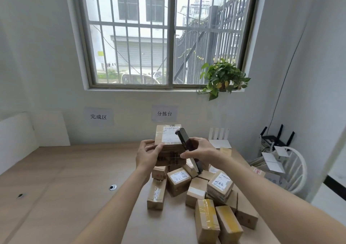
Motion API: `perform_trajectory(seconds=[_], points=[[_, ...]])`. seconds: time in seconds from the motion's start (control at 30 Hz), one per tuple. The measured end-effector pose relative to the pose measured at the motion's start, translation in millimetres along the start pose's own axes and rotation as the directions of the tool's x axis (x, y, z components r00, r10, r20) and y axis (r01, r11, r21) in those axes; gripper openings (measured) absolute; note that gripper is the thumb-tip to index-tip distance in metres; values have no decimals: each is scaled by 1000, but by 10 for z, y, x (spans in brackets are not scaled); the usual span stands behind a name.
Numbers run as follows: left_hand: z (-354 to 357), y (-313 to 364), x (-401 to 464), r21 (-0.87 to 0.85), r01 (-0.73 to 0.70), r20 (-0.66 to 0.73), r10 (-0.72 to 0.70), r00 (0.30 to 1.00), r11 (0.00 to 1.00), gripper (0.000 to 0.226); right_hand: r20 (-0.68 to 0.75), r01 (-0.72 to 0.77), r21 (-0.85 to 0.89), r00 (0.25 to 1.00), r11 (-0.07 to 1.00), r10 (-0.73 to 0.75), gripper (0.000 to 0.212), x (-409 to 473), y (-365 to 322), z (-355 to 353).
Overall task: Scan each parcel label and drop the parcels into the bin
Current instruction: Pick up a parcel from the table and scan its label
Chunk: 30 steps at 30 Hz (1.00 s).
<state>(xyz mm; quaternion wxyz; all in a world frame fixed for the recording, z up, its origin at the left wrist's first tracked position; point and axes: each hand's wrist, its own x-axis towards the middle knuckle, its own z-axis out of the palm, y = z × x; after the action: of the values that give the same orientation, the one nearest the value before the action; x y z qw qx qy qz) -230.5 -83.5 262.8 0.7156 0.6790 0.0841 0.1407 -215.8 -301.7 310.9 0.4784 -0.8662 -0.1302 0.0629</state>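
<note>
My left hand (148, 154) grips the left side of a brown cardboard parcel (168, 142) and holds it up over the table, its white label (171, 134) facing me. My right hand (201, 151) grips a black handheld scanner (184, 139), tilted with its head against the label's right edge. Under my hands lies a heap of several small taped parcels (198, 191) on the wooden table (74, 178). No bin is in view.
Two paper signs (164, 113) are stuck on the wall under the barred window. A potted plant (223, 79) sits on the sill. A white router (219, 138) stands at the table's back right. A white chair (294, 170) with papers and a black router (277, 138) are at right.
</note>
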Motion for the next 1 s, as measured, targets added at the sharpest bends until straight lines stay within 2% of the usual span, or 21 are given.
perform_trajectory(seconds=[0.17,0.3,0.4,0.63,0.8,1.0], points=[[44,34,-18,39,22,43,-24,999,999,71,-13,10,-52,1000,999,-11,53,-22,32,0],[79,33,-45,41,55,93,-58,994,998,56,-27,18,-88,999,996,-20,60,-16,47,-8],[62,-5,-54,24,62,111,-64,992,998,55,-45,21,-109,999,994,-26,67,-20,60,-12],[84,-32,-69,-14,125,161,-121,979,992,56,-62,47,-140,997,989,-56,61,-40,95,-13],[119,-30,-86,-46,114,143,-107,984,992,42,-49,67,-148,996,987,-75,59,-40,97,-19],[136,-77,-96,-8,89,138,-87,987,996,58,-49,73,-140,996,988,-80,65,-31,118,-64]])
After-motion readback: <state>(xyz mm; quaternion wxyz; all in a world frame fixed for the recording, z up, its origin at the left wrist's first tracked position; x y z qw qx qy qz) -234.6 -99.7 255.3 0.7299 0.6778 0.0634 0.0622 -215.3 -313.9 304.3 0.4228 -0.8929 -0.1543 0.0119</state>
